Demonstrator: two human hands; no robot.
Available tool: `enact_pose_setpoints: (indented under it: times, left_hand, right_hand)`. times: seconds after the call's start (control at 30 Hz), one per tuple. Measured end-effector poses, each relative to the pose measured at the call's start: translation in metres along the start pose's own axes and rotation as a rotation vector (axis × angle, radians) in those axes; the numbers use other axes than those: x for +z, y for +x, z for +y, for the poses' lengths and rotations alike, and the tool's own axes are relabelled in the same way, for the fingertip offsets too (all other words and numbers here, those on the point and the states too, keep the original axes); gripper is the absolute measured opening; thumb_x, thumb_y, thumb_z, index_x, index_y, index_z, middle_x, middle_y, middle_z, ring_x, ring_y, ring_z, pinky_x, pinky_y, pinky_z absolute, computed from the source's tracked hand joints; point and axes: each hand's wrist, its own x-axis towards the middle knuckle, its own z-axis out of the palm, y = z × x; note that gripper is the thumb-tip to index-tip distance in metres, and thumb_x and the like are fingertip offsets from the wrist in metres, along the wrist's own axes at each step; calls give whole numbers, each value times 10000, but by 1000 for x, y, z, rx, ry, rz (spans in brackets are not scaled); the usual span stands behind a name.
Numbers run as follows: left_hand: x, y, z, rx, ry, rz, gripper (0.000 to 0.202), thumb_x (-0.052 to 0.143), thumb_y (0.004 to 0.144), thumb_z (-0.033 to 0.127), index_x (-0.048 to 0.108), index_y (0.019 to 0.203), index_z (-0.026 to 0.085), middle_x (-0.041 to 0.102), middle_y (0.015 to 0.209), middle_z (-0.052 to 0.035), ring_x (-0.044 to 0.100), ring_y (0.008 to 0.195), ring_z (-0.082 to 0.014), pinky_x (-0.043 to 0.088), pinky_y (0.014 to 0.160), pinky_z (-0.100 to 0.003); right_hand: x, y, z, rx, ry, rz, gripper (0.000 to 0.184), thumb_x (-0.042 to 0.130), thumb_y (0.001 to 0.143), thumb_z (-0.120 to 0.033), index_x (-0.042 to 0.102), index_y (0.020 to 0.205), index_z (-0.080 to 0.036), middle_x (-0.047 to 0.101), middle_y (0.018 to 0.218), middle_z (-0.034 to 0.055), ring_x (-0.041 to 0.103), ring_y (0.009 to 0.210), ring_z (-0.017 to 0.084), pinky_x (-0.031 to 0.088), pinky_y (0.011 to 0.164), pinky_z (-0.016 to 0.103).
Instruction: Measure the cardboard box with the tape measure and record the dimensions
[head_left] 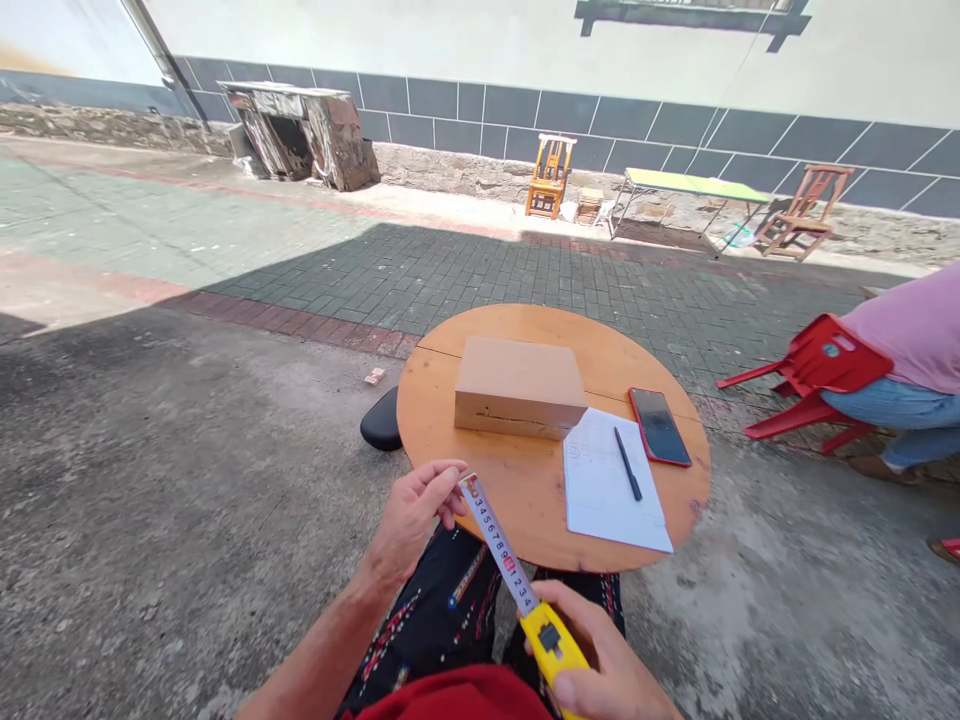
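My right hand (pixel 600 655) is wrapped round the yellow case of a tape measure (pixel 551 640), low in front of my lap. Its white blade, marked with black numbers, runs up and to the left. At the blade's far end, my left hand (pixel 412 515) pinches the tip between thumb and fingers, close to the table's near edge. A closed brown cardboard box (pixel 517 385) sits on the round wooden table (pixel 480 495), beyond both hands and touching neither. White paper (pixel 600 490) lies beside the box, with a black pen (pixel 628 465) on it.
A phone in a red case (pixel 660 427) lies at the table's right side. To the right, a person in a pink top (pixel 911 325) sits on a red plastic chair (pixel 832 360). By the far wall stand wooden chairs (pixel 551 178) and a green-topped folding table (pixel 694 184).
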Motion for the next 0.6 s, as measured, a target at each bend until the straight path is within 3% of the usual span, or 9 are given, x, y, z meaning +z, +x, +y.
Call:
enact_pose_setpoints:
  times: [0.4, 0.6]
  left_hand:
    - [5, -1, -2, -1, 100, 27, 379, 742, 706, 437, 691, 899, 115, 645, 617, 9, 532, 497, -90, 419, 482, -190]
    - [13, -8, -15, -63, 147, -40, 391, 726, 703, 443, 692, 891, 102, 658, 624, -14, 530, 500, -98, 407, 468, -194]
  right_hand:
    - [1, 4, 6, 45, 29, -7, 946, 767, 520, -619, 552, 1349, -217, 655, 1109, 95, 587, 1073, 369, 433, 934, 429]
    - [3, 3, 6, -8, 50, -7, 953, 742, 569, -620, 508, 1396, -208, 645, 1135, 101, 588, 1051, 348, 440, 910, 422]
